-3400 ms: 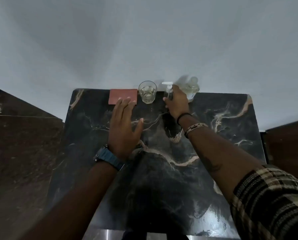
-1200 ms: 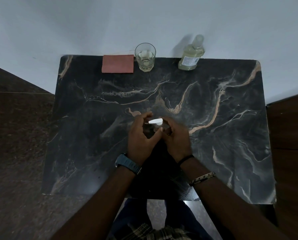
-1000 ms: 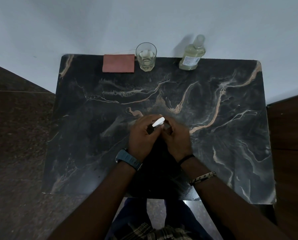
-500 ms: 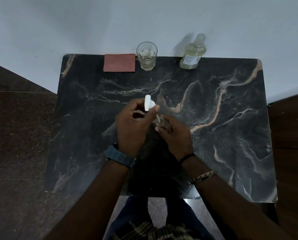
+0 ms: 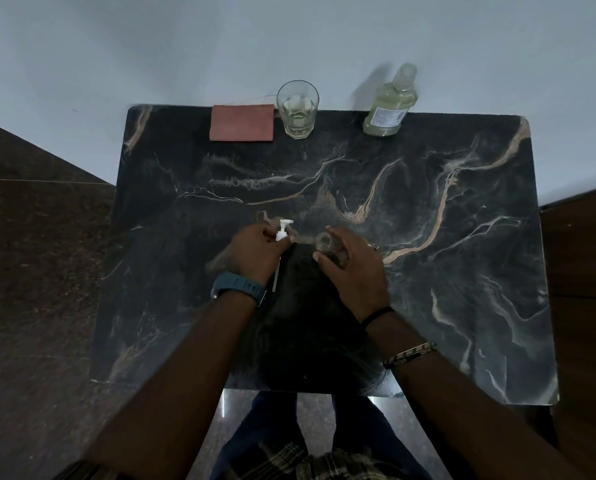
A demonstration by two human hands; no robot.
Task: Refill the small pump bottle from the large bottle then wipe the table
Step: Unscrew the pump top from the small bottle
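The small clear pump bottle (image 5: 324, 241) stands uncapped at the middle of the dark marble table (image 5: 462, 237), and my right hand (image 5: 353, 268) grips its body. My left hand (image 5: 256, 252) pinches the white pump head (image 5: 284, 229), lifted out to the left of the bottle, with its thin dip tube (image 5: 275, 278) trailing toward me. The large bottle (image 5: 390, 105) of pale yellow-green liquid stands capped at the table's far edge, right of centre. A folded reddish cloth (image 5: 242, 123) lies at the far edge on the left.
A drinking glass (image 5: 298, 109) with a little clear liquid stands between the cloth and the large bottle. A pale wall runs right behind the table. Dark stone floor lies left, a wooden surface (image 5: 583, 289) right. My legs show under the near edge.
I brought the small bottle from the far edge to the middle, twisted the pump off with my left hand, and moved the pump head out to the left.
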